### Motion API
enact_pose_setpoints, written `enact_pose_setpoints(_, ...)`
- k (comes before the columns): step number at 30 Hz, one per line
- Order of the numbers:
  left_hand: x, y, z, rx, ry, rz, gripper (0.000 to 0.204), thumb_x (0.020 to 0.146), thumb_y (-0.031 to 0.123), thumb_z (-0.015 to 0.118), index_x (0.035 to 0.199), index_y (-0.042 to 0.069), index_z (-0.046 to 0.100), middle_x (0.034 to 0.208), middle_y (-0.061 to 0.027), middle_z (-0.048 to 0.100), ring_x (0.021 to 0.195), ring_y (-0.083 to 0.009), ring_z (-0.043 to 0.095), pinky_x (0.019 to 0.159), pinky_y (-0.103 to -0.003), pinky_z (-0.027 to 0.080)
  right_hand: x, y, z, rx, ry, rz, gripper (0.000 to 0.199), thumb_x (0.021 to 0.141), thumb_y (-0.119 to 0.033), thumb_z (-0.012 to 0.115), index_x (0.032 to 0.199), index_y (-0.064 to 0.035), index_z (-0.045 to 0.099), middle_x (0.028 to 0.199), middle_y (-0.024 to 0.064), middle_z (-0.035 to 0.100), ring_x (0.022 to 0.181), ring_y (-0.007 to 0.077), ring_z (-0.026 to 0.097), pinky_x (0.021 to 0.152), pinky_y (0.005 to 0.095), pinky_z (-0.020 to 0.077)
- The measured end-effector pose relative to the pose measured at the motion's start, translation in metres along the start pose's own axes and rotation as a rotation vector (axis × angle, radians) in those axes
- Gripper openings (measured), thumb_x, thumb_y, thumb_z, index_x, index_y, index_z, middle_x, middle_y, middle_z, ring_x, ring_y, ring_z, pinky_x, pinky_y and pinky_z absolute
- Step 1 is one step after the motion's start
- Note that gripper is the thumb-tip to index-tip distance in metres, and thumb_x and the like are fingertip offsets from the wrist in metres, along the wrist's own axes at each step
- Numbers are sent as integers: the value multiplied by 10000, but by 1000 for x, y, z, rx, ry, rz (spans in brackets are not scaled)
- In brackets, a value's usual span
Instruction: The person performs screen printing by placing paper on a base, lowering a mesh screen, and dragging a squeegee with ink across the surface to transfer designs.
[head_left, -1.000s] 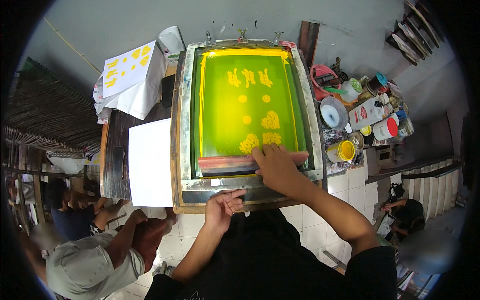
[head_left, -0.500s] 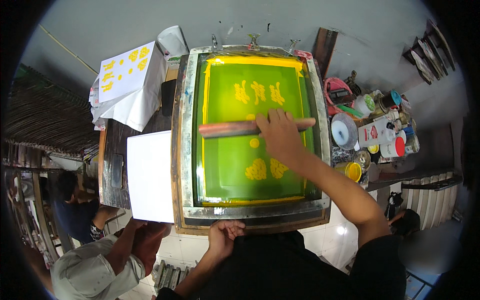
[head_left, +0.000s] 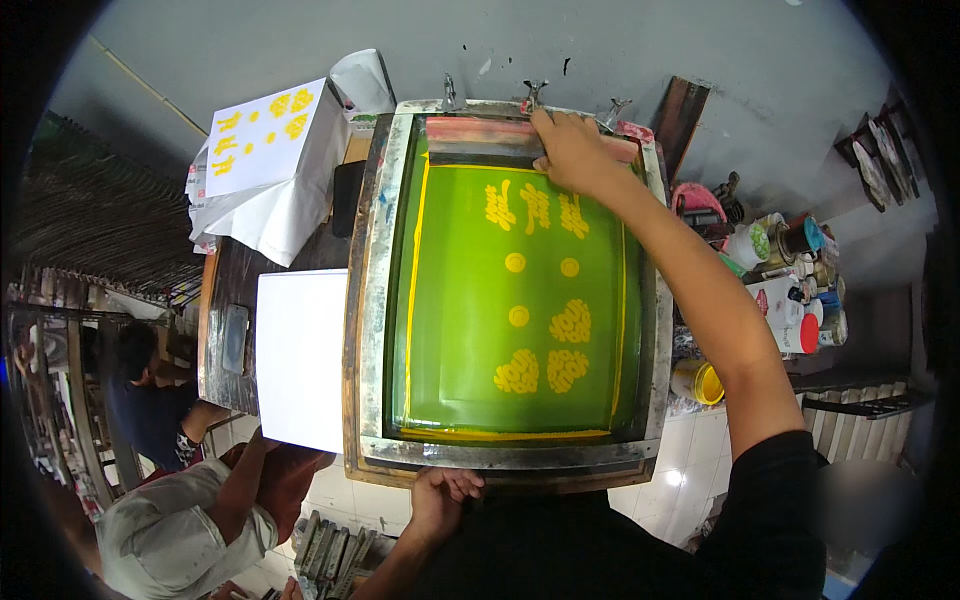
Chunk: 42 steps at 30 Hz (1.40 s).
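A screen-printing frame (head_left: 375,300) with a green mesh (head_left: 460,310) lies before me on a wood-edged board (head_left: 354,330). Yellow characters, dots and clustered shapes show in the mesh, and yellow ink lines its borders. My right hand (head_left: 578,152) grips a long squeegee (head_left: 475,135) with a reddish, worn handle, lying across the far end of the mesh. My left hand (head_left: 443,502) is at the board's near edge, fingers curled; whether they hold anything is hidden.
White sheets (head_left: 300,360) lie left of the frame, beside a phone (head_left: 235,338). Behind them is a stack topped by a yellow-printed sheet (head_left: 265,130). Ink pots and bottles (head_left: 795,320) crowd the right. Metal clamps (head_left: 535,95) stand at the back. A person in a light shirt (head_left: 170,530) is at lower left.
My right hand has pushed the squeegee from mid-mesh to the far end, uncovering the middle dots. My left hand stays at the near edge. The view has shifted slightly.
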<state>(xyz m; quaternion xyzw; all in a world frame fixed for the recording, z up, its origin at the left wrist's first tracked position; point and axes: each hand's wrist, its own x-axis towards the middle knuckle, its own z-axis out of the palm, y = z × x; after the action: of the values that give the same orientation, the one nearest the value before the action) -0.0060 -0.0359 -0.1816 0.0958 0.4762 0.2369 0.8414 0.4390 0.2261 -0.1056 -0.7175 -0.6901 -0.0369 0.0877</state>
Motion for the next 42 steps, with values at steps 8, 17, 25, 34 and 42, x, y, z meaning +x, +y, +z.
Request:
enact_pose_setpoints(8, -1, 2, 1, -31, -25, 3, 247, 875, 91, 520, 842, -97, 677, 850, -258, 722, 711, -314, 673, 757, -393, 557, 22, 20, -12, 64, -95, 85, 440, 963, -224, 648, 1331, -26, 511, 1227, 219, 652, 1195, 400, 593, 1023, 528, 407)
enact_pose_setpoints(17, 2, 5, 2, -43, -130, 1, 247, 886, 111, 534, 857, -81, 688, 859, -217, 726, 719, -277, 672, 740, -376, 558, -22, -8, -7, -7, 6, 58, 378, 936, -221, 676, 1236, -35, 537, 1144, 217, 658, 1124, 404, 610, 959, 534, 441)
enact_pose_setpoints(25, 8, 7, 1, -41, -163, -13, 239, 902, 120, 525, 961, -43, 689, 849, -186, 728, 727, -265, 664, 739, -360, 541, -156, -100, -16, 73, 64, 62, 264, 924, -185, 674, 1119, -46, 563, 1053, 196, 638, 1024, 396, 599, 884, 513, 439)
enact_pose_setpoints(34, 7, 15, 7, -87, -214, -63, 277, 906, 118, 522, 1039, -58, 689, 840, -188, 719, 735, -270, 668, 742, -362, 544, -300, -212, -57, 78, 130, 49, 188, 881, -148, 572, 1046, -60, 598, 925, 131, 566, 919, 299, 557, 810, 438, 407)
enact_pose_setpoints(42, -53, 99, 86, 148, -775, 373, 478, 953, 195, 526, 1266, -155, 619, 897, -278, 713, 735, -304, 674, 770, -419, 556, -248, -189, -189, 124, 524, -35, 249, 874, -83, 689, 1094, -43, 579, 986, 124, 603, 930, 356, 572, 852, 475, 412)
